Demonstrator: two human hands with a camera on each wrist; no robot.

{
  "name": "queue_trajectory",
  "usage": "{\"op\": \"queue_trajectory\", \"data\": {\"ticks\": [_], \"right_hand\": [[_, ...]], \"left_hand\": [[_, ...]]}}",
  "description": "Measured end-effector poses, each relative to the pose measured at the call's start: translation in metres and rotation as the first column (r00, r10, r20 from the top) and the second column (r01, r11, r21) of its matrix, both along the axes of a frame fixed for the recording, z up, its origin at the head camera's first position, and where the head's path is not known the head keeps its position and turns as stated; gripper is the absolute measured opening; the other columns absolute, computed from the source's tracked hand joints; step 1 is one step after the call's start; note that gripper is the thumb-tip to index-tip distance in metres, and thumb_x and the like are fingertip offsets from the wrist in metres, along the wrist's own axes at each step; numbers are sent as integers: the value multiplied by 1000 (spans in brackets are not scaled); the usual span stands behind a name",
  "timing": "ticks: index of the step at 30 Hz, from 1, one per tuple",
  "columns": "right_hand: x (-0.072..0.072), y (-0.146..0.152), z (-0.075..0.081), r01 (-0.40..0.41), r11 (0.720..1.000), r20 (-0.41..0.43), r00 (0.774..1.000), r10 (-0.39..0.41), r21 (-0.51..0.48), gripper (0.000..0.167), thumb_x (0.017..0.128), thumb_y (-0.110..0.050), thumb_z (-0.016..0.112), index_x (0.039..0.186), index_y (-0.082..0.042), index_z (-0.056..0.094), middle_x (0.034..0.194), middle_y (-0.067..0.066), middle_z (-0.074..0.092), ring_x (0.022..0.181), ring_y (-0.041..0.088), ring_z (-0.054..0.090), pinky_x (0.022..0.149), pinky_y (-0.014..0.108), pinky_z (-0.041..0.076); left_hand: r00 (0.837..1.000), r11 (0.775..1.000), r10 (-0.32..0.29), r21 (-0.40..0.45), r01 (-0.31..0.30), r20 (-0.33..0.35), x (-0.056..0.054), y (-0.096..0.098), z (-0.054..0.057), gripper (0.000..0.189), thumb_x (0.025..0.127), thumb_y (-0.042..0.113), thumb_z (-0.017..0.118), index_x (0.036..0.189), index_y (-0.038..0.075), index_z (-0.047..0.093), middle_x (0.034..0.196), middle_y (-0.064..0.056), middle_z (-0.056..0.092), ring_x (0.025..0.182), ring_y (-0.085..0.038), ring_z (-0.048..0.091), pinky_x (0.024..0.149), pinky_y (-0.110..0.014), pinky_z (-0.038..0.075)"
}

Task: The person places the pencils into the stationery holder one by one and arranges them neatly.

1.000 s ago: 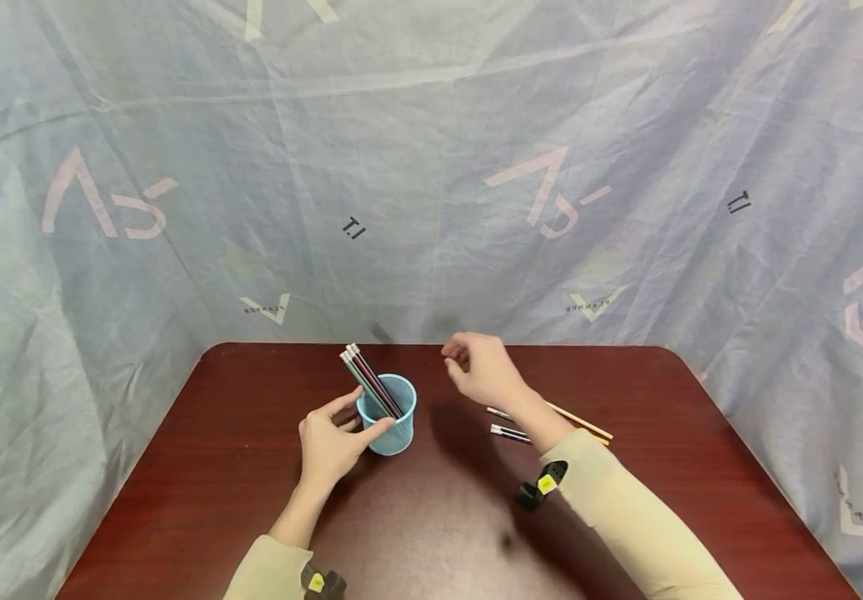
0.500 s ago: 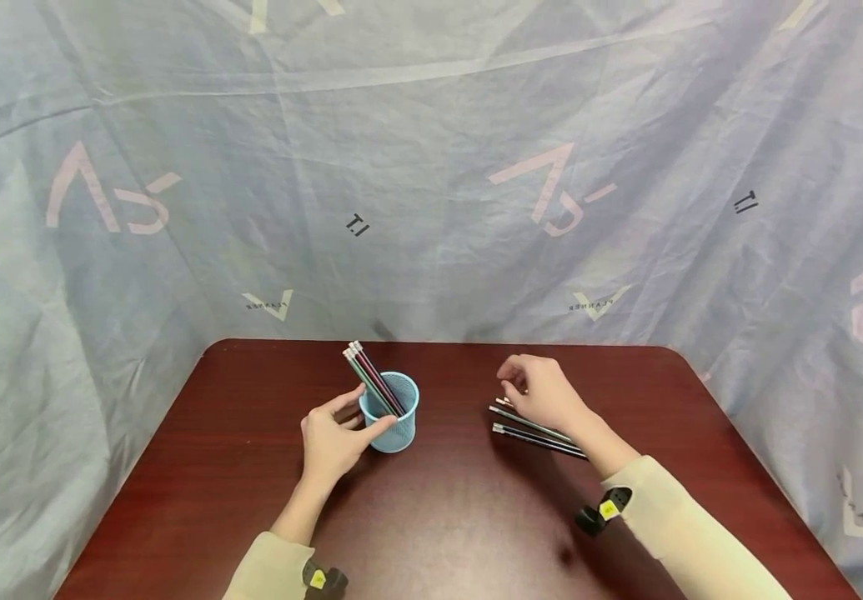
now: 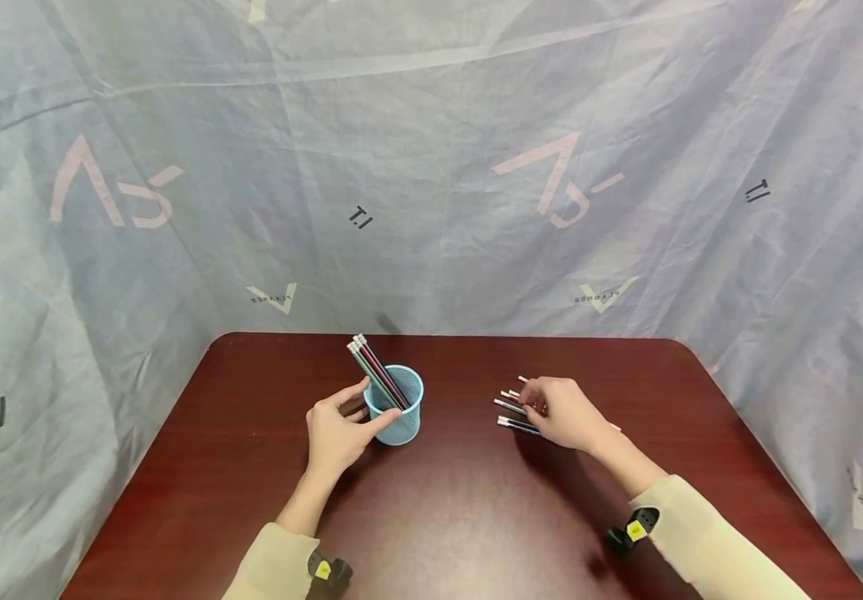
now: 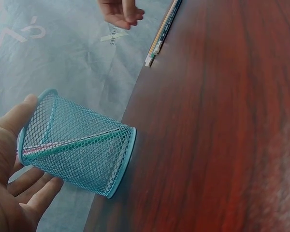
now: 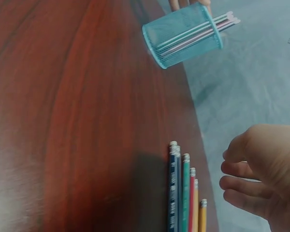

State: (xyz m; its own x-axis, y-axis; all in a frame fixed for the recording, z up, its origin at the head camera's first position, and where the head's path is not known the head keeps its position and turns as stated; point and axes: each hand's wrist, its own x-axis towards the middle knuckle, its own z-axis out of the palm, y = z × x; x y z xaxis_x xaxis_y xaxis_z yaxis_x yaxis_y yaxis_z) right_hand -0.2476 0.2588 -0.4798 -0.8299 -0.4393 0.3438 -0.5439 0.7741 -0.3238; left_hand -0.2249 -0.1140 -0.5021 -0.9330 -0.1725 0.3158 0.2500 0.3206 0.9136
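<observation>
A light-blue mesh pencil cup (image 3: 403, 427) stands upright on the table, left of the middle. Several pencils (image 3: 373, 367) lean in it, white eraser ends up. My left hand (image 3: 338, 437) holds its rim, thumb on the near side and fingers on the far side; the left wrist view shows the cup (image 4: 82, 145) from the side. My right hand (image 3: 562, 414) hovers just over a loose group of pencils, fingers loosely bent and nothing between them. In the right wrist view those pencils (image 5: 185, 193) lie side by side: dark blue, green, red, yellow tones.
The dark red-brown wooden table (image 3: 439, 500) has rounded far corners. A grey printed cloth (image 3: 431, 167) hangs behind it and along both sides. Black camera units with yellow squares sit on both wrists, at the sleeve cuffs.
My right hand has moved from beside the cup to the right and down over the loose pencils. My left hand stays at the cup, whose pencils look the same.
</observation>
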Motion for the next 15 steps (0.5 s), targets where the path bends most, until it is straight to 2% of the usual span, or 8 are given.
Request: {"op": "queue_trajectory", "data": {"ticks": [6, 15], "right_hand": [[7, 5, -13, -9, 998, 29, 1000, 7, 67, 10, 86, -2, 79, 89, -10, 74, 78, -8, 69, 71, 4, 64, 63, 22, 57], [16, 5, -23, -23, 993, 13, 1000, 22, 119, 13, 84, 1, 81, 88, -8, 73, 77, -4, 69, 70, 9, 66, 62, 23, 57]], "left_hand": [[1000, 1000, -4, -8, 4, 0, 0, 1, 0, 69, 68, 26, 104, 129, 9, 78, 114, -17, 81, 100, -33, 82, 88, -43, 67], [1000, 1000, -12, -3, 12, -7, -1, 1, 1, 69, 67, 26, 104, 129, 9, 78, 113, -16, 81, 98, -32, 82, 87, -42, 68]]}}
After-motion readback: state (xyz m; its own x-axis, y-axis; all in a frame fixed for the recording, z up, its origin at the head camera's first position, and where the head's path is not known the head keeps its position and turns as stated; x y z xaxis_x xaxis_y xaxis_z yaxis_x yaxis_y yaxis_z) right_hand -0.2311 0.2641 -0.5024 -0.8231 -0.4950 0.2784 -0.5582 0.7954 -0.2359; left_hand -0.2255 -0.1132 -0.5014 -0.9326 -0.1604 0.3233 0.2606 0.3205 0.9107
